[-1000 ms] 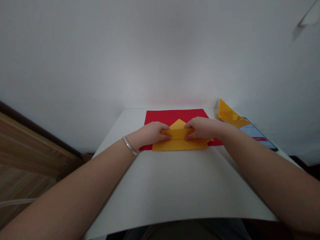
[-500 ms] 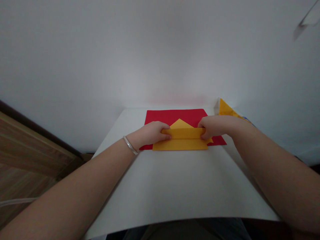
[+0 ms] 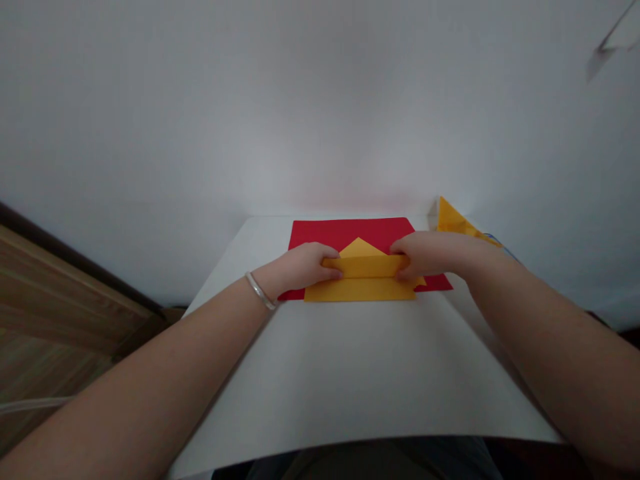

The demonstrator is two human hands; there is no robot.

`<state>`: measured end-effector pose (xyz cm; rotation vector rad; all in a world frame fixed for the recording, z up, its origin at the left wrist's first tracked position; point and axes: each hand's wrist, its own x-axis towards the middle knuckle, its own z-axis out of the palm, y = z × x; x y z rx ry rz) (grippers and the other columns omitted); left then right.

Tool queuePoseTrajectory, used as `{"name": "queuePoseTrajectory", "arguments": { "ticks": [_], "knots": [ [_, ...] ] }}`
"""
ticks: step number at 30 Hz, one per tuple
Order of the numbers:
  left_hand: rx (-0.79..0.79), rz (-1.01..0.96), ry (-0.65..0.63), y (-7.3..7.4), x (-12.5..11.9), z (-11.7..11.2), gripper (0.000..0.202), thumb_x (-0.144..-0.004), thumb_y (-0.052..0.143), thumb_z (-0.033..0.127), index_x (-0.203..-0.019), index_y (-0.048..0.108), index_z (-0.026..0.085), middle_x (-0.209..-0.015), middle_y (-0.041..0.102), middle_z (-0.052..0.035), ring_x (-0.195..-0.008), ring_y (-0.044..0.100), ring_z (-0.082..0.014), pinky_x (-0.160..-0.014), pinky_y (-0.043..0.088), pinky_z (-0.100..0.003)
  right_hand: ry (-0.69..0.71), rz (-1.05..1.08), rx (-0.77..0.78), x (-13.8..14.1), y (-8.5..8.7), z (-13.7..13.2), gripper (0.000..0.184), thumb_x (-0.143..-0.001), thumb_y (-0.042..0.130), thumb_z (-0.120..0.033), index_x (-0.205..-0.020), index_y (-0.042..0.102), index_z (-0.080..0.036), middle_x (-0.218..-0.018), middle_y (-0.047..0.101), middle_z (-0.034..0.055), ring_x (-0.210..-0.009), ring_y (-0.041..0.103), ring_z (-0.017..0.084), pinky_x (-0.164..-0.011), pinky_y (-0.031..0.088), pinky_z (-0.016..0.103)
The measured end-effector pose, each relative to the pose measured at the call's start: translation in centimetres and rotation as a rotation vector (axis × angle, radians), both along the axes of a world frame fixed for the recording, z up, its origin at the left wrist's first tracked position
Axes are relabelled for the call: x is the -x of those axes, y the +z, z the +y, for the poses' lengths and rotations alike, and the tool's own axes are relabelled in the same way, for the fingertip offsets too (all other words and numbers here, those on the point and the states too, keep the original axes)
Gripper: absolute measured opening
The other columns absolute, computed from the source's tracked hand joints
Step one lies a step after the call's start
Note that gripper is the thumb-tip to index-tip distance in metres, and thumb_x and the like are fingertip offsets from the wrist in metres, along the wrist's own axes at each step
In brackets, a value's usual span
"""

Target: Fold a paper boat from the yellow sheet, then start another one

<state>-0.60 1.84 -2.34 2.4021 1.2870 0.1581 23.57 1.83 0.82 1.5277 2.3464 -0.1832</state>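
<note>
A folded sheet of yellow paper [image 3: 367, 289] lies over a red sheet [image 3: 345, 231] on the white table. It has a raised horizontal flap along its middle and a triangular peak behind it. My left hand [image 3: 313, 262] pinches the left end of the flap between thumb and fingers. At the right end, my right hand [image 3: 417, 255] is closed on the same flap, its fingers slightly blurred. A silver bangle [image 3: 261, 291] circles my left wrist.
Behind my right wrist stands another yellow folded piece [image 3: 453, 219] against the wall [image 3: 320, 120]. The white table [image 3: 370, 373] reaches from the wall to my lap. Wooden panels [image 3: 55, 300] lie to the left of the table.
My right hand has shifted slightly left along the yellow flap. My left hand and the red sheet look nearly unmoved.
</note>
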Motion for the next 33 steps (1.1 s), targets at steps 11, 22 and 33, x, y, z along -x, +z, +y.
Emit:
{"name": "queuePoseTrajectory", "arguments": {
  "ticks": [11, 22, 33],
  "knots": [
    [0.002, 0.017, 0.004, 0.7, -0.4, -0.2, 0.028, -0.078, 0.057, 0.041, -0.091, 0.066, 0.019, -0.083, 0.066, -0.0010, -0.069, 0.055, -0.0150, -0.060, 0.035, -0.023, 0.100, 0.293, -0.097, 2.6, -1.1, -0.3, 0.030, -0.078, 0.058, -0.042, -0.099, 0.069, -0.024, -0.095, 0.070, 0.0067, -0.082, 0.061, 0.022, -0.062, 0.040, 0.028],
    [0.006, 0.145, -0.037, 1.5, 1.0, 0.6, 0.018, -0.072, 0.057, 0.035, -0.076, 0.065, 0.018, -0.067, 0.059, 0.0017, -0.058, 0.046, -0.0117, -0.054, 0.028, -0.023, 0.041, 0.418, -0.023, 1.4, -2.6, 0.0, 0.027, -0.077, 0.060, -0.044, -0.089, 0.070, -0.022, -0.085, 0.070, 0.0035, -0.068, 0.058, 0.016, -0.056, 0.037, 0.025],
    [0.038, 0.188, -0.030, 1.2, 1.4, 1.0, 0.021, -0.072, 0.059, 0.038, -0.078, 0.063, 0.019, -0.067, 0.060, 0.0000, -0.056, 0.048, -0.0123, -0.052, 0.030, -0.023, 0.043, 0.446, -0.035, 1.2, -3.1, 0.0, 0.026, -0.076, 0.061, -0.042, -0.092, 0.069, -0.023, -0.091, 0.070, 0.0035, -0.075, 0.060, 0.017, -0.061, 0.039, 0.025]
  ]
}}
